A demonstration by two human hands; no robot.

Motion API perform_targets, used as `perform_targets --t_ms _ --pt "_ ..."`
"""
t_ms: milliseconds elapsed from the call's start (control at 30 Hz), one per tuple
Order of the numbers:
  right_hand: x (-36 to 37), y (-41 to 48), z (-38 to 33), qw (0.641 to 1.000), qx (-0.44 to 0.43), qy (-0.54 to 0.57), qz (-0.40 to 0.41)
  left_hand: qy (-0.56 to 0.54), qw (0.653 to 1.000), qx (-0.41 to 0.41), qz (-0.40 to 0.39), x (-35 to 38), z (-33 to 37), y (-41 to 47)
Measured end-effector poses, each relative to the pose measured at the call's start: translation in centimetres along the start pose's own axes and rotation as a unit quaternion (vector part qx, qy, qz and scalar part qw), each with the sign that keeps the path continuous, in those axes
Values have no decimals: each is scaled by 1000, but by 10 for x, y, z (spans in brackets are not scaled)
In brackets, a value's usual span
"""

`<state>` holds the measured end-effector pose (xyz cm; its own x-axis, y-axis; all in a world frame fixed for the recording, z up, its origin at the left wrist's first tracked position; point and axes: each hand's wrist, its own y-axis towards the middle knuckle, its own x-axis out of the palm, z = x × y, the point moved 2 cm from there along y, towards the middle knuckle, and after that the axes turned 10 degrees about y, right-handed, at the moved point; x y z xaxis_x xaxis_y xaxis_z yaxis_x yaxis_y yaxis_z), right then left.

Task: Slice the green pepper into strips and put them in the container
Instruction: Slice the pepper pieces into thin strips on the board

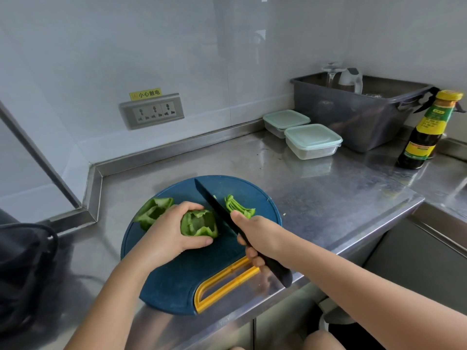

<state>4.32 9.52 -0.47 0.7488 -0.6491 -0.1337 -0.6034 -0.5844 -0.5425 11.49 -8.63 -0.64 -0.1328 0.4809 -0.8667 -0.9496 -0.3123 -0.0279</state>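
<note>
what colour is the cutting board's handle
Yellow, a slotted handle set in the dark blue board; the head view shows it plainly.

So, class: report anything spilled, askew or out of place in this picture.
A tiny green pepper scrap lies on the steel counter, just beyond the right edge of the round blue chopping board.

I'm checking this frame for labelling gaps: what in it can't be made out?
Head view only:
Grey tub: its own wall hides the contents; only a glass and a jug top show.
Bottle label: too small to read.
Dark object at the left: cut off by the frame edge.
Pepper strips: the right hand covers their near end.
Knife: whether the blade touches the board is unclear.
</note>
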Motion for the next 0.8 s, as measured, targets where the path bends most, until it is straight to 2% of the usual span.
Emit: perform_targets --t_ms 133,267,467,800 --pt "5 -7 10 996 -87 -10 20 66 997 -10 35 5 3 -1" --pt "23 -21 22 992 -124 -8 19 96 994 -23 55 12 8 -4" --pt "27 -27 27 974 -201 -86 56 126 990 -22 59 12 13 -5" --pt "33 -34 21 957 -208 -190 72 88 994 -16 55 12 10 -3"
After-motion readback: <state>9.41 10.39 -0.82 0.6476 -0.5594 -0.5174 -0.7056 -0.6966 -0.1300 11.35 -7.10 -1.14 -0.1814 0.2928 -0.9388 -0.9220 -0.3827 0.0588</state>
